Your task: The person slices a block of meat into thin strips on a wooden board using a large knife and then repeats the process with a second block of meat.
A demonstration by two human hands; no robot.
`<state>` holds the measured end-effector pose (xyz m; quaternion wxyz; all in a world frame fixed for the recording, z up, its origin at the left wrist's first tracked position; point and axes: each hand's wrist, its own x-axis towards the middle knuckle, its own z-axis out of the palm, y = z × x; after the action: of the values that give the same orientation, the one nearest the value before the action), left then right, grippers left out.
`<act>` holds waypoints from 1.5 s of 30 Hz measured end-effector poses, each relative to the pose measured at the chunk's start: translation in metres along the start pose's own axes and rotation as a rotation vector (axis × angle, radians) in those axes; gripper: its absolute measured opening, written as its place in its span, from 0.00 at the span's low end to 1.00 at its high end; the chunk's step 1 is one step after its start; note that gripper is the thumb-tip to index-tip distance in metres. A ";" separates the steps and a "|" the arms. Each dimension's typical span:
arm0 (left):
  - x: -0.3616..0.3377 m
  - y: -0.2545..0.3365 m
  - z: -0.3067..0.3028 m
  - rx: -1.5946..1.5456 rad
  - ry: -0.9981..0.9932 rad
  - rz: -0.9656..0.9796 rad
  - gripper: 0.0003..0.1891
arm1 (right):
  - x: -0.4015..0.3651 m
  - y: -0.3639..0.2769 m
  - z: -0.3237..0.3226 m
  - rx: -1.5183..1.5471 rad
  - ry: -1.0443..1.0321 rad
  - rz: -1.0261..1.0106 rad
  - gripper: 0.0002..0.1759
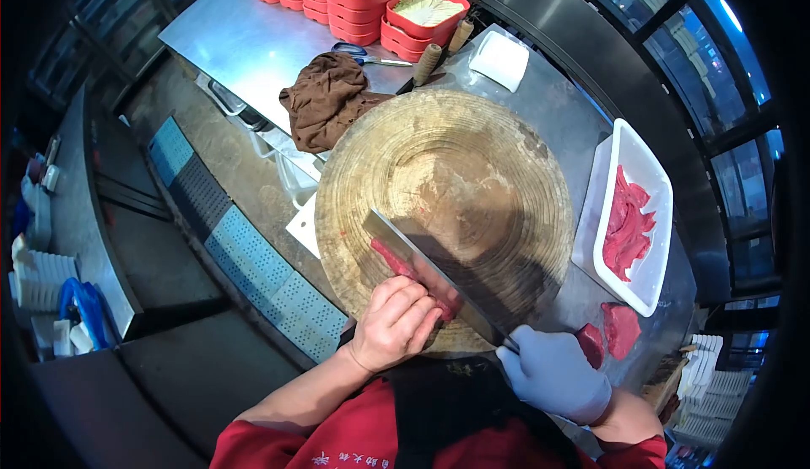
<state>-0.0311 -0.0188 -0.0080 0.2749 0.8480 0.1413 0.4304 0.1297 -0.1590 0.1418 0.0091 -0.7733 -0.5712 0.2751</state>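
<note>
A round wooden chopping block [447,148] stands in front of me. Near its lower left lies a strip of raw red meat [390,258]. My left hand [393,324] is bare, its fingers curled and pressed on that meat. In a pale glove, my right hand [553,376] is closed round the handle of a cleaver [434,275]. The wide blade lies along the right side of the meat, just beside my left fingers, and hides part of it. The handle is mostly covered by my glove.
A white tub [661,258] of sliced red meat [629,224] stands right, with two meat pieces [622,331] below it. Behind the block are a brown cloth [325,102], scissors [371,58], a white dish [499,60] and stacked red trays [359,13] holding leafy greens.
</note>
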 end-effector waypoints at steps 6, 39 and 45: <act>0.002 0.004 -0.004 0.025 0.033 -0.099 0.14 | -0.027 0.013 0.003 -0.011 -0.009 0.070 0.13; 0.008 -0.001 0.004 0.004 0.074 -0.174 0.14 | 0.027 -0.017 -0.011 0.046 0.020 0.002 0.11; 0.009 -0.001 0.004 -0.007 0.043 -0.160 0.15 | -0.013 -0.011 -0.027 -0.067 -0.095 0.064 0.12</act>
<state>-0.0227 -0.0153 -0.0044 0.3082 0.8236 0.2132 0.4258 0.1292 -0.1586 0.1734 -0.0528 -0.7771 -0.5547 0.2926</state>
